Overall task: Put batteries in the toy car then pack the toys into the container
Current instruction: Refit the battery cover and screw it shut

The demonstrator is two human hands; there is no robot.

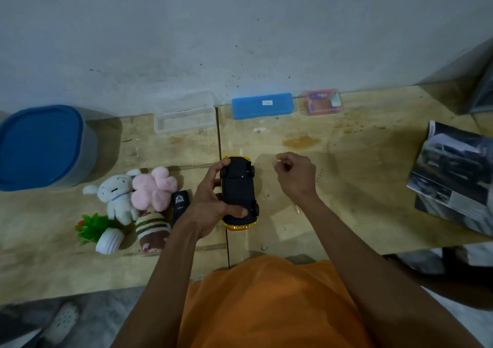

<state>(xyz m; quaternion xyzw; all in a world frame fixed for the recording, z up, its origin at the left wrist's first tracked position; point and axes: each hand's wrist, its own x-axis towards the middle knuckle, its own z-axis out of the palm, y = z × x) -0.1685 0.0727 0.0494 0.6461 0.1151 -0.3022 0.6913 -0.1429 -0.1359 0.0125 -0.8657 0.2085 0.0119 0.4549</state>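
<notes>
Fingers of the left hand were curled around the yellow plastic toy car, which was held upside down above the wooden table. Beside it, the right hand was closed around something thin, which could not be identified. Soft toys were lying further left, near the grey round container with blue lid.

Grey scuffed wall behind stained wooden table; dim light.
</notes>
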